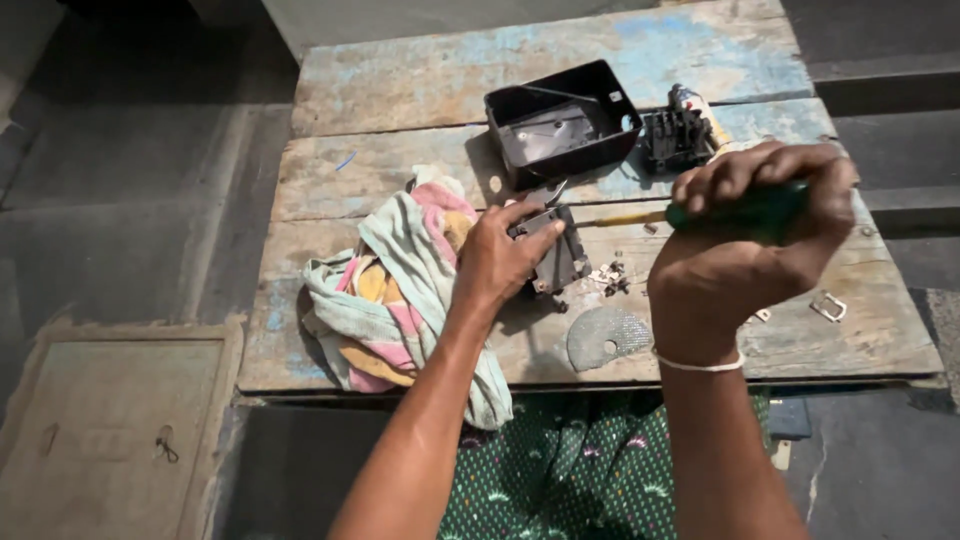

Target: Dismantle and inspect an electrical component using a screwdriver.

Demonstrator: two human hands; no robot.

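Workbench of weathered wooden planks point(400, 75) carries striped cloth rag point(400, 290) and open black plastic box point(560, 120). Left hand point(500, 255) grips small black switch part point(556, 255) mid-bench; right hand point(755, 235) fisted around green-handled screwdriver point(720, 212), tip at the part.

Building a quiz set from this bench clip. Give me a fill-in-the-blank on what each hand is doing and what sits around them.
1. The right hand grips a screwdriver whose handle is ____ in colour.
2. The left hand steadies a small black ____ part on the wooden table.
3. Left of that hand lies a crumpled striped ____.
4. Behind the hands stands an open black plastic ____, its hollow side up.

Missing words: green; plastic; cloth; box
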